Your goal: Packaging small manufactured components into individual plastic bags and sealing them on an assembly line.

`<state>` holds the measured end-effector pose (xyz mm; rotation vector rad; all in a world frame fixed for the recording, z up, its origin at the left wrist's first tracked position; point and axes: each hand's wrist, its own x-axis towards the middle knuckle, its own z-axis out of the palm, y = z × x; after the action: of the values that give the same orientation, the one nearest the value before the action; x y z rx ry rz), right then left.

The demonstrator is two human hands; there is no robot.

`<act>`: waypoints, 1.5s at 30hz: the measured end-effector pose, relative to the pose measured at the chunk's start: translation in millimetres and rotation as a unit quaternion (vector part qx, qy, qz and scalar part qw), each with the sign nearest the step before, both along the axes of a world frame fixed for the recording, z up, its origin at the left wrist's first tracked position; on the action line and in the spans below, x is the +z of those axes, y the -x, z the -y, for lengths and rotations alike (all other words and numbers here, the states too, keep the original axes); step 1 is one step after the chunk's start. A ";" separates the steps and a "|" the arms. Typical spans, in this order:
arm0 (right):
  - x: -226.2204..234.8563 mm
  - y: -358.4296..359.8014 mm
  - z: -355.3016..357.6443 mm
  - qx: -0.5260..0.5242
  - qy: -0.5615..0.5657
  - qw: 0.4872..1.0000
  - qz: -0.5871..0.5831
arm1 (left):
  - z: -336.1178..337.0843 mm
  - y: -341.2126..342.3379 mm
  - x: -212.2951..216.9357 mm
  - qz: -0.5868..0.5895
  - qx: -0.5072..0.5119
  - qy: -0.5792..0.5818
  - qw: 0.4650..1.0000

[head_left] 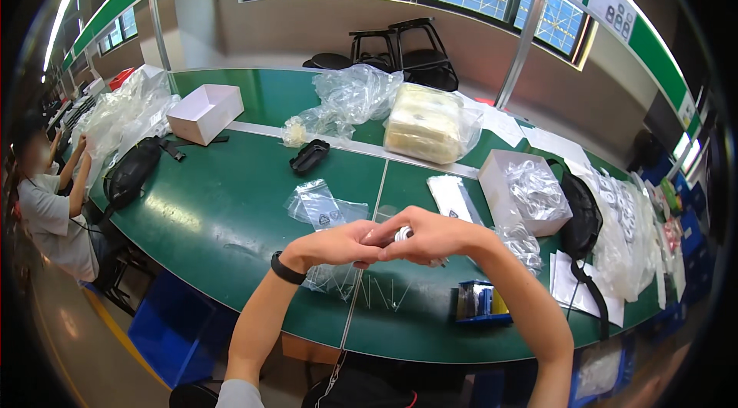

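Note:
My left hand (342,244) and my right hand (430,234) meet above the middle of the green table, fingers closed and overlapping. Between them, at the right hand's fingers, shows a small white coiled thing (402,233); most of it is hidden. The left fingers press against the right ones, and what they grip cannot be made out. Just beyond the hands lie clear zip bags (321,207) with dark print. Several thin white strips (382,294) lie on the near side of the table, below the hands. A small blue box (480,303) stands near my right forearm.
A white box (530,197) of clear-bagged white items stands at right, beside a black pouch (580,212). Farther back are a wrapped pale bundle (430,124), a black tray (310,157) and an open white box (206,114). Another person (58,200) sits at far left.

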<state>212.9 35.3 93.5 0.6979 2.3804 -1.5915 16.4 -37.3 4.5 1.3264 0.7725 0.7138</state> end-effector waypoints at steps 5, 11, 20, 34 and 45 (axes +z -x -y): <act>-10.4 9.2 3.0 0.096 -0.015 0.993 0.072 | -4.0 0.7 -8.3 -0.071 -0.031 -0.027 0.997; -7.4 1.0 -0.1 0.093 0.002 0.993 0.073 | -2.8 -1.5 -11.0 -0.060 -0.015 -0.035 0.997; -1.9 -25.0 -8.3 -0.052 -0.026 0.998 0.004 | -6.3 -1.3 -5.9 0.027 0.037 -0.044 0.998; -10.6 -28.9 -13.6 -0.068 -0.017 0.997 -0.042 | -9.5 -21.1 -9.6 0.123 0.185 -0.070 0.972; 6.6 -46.6 -18.3 -0.116 0.094 0.976 -0.159 | -10.9 -11.8 -14.1 0.128 0.201 -0.059 0.969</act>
<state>259.5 53.6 100.1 0.7547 2.3804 -2.1395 28.2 -26.5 -9.5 1.1611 0.8054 1.2460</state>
